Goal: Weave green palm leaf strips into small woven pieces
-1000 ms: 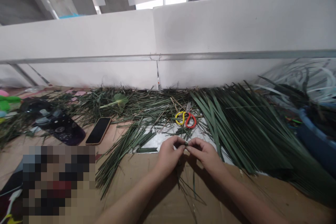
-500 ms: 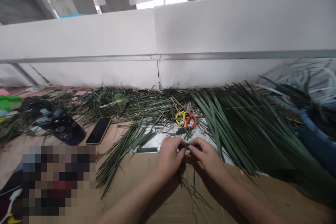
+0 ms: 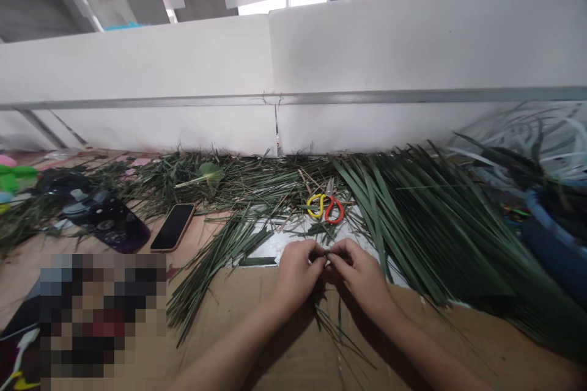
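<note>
At the centre, my left hand (image 3: 298, 269) and my right hand (image 3: 362, 272) meet fingertip to fingertip. Both pinch a small piece of green palm leaf strips (image 3: 326, 253), mostly covered by the fingers. Thin leaf ends (image 3: 339, 331) trail below the hands over brown cardboard (image 3: 233, 324). Just beyond the fingers lie scissors (image 3: 334, 211) with one yellow and one red handle, their blades pointing away from me. A bundle of narrow leaf strips (image 3: 206, 281) rests left of my left hand, and long broad palm leaves (image 3: 431, 226) fan out to the right.
A phone (image 3: 173, 228) and a dark bottle (image 3: 110, 220) lie on the left. Leaf scraps (image 3: 257, 180) pile along the white partition (image 3: 367, 125) behind. A blue tub (image 3: 548, 238) stands at far right. The lower left is blurred out by large pixels.
My fingertips have shifted very slightly around the pinched leaf piece, and the trailing strips have moved a little. Everything else stays in place.
</note>
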The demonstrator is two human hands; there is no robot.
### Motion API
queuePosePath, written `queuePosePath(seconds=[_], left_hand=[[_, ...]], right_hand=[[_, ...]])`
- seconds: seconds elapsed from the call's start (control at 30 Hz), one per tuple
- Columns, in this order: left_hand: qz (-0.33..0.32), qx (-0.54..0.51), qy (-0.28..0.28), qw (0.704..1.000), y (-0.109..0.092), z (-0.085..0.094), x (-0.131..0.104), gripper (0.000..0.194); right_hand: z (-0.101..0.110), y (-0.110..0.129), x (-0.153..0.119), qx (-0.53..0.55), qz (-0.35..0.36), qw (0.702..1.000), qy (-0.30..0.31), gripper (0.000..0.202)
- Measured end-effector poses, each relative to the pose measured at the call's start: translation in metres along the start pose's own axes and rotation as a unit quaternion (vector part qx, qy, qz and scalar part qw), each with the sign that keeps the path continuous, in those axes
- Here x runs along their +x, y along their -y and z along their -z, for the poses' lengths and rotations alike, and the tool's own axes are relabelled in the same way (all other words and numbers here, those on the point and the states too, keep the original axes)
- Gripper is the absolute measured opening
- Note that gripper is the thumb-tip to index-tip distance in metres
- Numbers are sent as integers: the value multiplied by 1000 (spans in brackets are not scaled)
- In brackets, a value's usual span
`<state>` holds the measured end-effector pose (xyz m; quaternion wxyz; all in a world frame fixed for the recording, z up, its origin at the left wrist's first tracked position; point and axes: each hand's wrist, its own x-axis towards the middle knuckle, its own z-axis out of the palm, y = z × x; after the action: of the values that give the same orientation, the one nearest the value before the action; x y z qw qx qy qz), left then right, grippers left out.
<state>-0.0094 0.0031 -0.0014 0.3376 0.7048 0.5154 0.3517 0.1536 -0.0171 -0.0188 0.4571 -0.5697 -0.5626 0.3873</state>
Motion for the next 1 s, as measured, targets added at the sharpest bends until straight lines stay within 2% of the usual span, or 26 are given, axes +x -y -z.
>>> queuePosePath(seconds=[0.23,0.47,0.57,0.77,1.0], left_hand=[[-9,-6,-2,1000,1,-1,-1,12],[38,-160,24,986,8,-4,2,7],[55,-188,21,980,8,-5,4,5],[69,-207,33,975,6,-7,3,7],[60,-158,12,986,2,-4,0,5]], right_hand=[[0,-3,3,30,6,999,-17,15],[4,1,3,18,45,999,-23,15],[4,1,4,20,46,999,-20,15],[3,4,6,36,30,998,-34,17],[3,2,6,60,16,998,-25,20]])
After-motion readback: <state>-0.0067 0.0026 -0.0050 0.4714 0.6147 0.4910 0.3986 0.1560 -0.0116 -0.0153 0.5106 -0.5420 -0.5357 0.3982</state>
